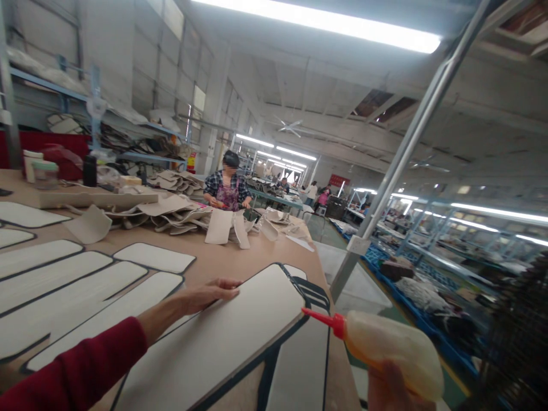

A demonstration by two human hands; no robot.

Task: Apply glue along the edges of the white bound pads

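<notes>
Two hands are in my feed. My left hand (209, 294) lies flat and open on the near panel (240, 337), palm down, fingers stretched together along its upper edge. That panel sits on the table (240, 257) right under the hand and runs toward me and to the right. It is a long, off-white sheet with rounded corners and a dark border. Its far right corner seems to overlap a dark-striped piece, though the blur keeps me from saying what that is. My left arm comes in from the lower left in a red sleeve (77, 365), forearm bare, wrist nearly straight.

My right hand (391, 388) is at the bottom edge, only partly in view, closed around the base of a bottle (398, 348). The bottle is soft, translucent and yellowish. It is tilted on its side with its red nozzle (321, 318) pointing left, tip just beside the panel's right edge and well apart from the left hand.

Further left, more panels (72, 285) lie in a row on the table. Beyond them is a pile (175, 214) of cut pieces, with a co-worker (226, 188) behind it.
</notes>
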